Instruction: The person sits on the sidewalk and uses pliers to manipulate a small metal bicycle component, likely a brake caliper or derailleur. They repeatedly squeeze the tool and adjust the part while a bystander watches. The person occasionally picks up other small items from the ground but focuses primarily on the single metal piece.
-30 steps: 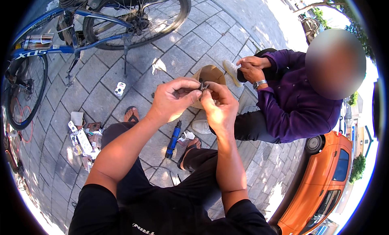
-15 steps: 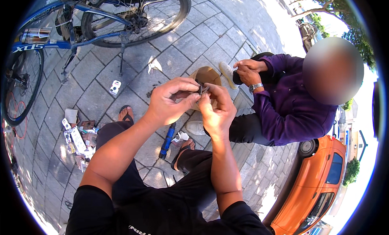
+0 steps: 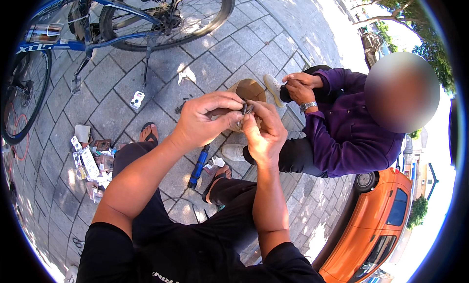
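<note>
My left hand (image 3: 202, 121) and my right hand (image 3: 266, 136) meet in front of me at mid-picture, fingertips bent inward. Pinched between both is a small dark metal part (image 3: 246, 108); its exact kind is too small and covered to tell. The thumb and forefinger of each hand press on it from either side. Just beyond the fingers stands a brown open-topped container (image 3: 250, 89), partly hidden by my hands. Below them, on the paving, lies a blue and black cylinder-shaped tool (image 3: 198, 168).
A blue bicycle (image 3: 115, 41) is at upper left, its kickstand (image 3: 146, 68) down. A white package (image 3: 137, 100) and scattered small boxes (image 3: 93, 161) lie left. A person in purple (image 3: 342, 122) sits at right, hands together. An orange car (image 3: 366, 224) is parked beyond.
Both hands keep their pinch on the small metal part, which has turned slightly between the fingertips. The view has shifted a little; nothing else has visibly moved.
</note>
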A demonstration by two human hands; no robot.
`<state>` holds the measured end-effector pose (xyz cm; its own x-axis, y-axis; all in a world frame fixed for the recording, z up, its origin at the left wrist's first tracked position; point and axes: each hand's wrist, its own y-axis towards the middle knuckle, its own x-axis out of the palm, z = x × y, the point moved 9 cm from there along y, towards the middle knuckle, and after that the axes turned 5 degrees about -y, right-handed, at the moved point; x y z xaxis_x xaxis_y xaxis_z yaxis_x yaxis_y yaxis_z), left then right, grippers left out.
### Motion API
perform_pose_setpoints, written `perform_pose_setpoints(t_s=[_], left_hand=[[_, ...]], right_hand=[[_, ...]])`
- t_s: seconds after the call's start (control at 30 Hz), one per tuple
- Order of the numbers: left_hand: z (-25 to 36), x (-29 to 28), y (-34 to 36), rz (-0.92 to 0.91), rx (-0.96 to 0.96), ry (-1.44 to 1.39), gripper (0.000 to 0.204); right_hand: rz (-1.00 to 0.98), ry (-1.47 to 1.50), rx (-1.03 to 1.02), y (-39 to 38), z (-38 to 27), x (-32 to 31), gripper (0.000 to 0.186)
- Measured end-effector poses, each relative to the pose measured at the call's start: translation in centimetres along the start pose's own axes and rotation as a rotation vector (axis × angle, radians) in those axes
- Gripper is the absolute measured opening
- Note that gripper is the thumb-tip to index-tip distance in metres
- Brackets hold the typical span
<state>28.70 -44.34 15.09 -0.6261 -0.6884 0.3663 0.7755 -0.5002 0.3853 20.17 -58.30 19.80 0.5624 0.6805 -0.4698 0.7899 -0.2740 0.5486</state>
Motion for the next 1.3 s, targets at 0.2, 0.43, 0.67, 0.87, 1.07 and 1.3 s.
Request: perform_pose_setpoints(t_s=[0.2, 0.43, 0.67, 0.87, 1.07, 1.3], left_hand=[[-0.3, -0.2, 0.1, -0.001, -0.024, -0.041, 0.020], [-0.8, -0.5, 0.1, -0.046, -0.052, -0.046, 0.021], [-1.1, -0.5, 0.1, -0.036, -0.135, -0.105, 0.021], [-1.5, -0.5, 0.1, -0.016, -0.145, -0.095, 0.019], [-1.6, -0.7, -0.2, -0.001, -0.156, -0.056, 0.018], [-2.4, -1.3, -0.3, 0.030, -0.229, -0.061, 0.021]], right_hand=[[-0.030, 0.069, 0.040, 0.0, 0.4, 0.1, 0.026], [-0.108, 0.082, 0.067, 0.3, 0.5, -0.1, 0.025], [-0.152, 0.107, 0.086, 0.5, 0.7, -0.1, 0.021], [-0.154, 0.072, 0.082, 0.5, 0.7, -0.1, 0.021], [-0.172, 0.091, 0.078, 0.3, 0.8, 0.1, 0.019], [-0.205, 0.108, 0.098, 0.2, 1.3, 0.9, 0.018]])
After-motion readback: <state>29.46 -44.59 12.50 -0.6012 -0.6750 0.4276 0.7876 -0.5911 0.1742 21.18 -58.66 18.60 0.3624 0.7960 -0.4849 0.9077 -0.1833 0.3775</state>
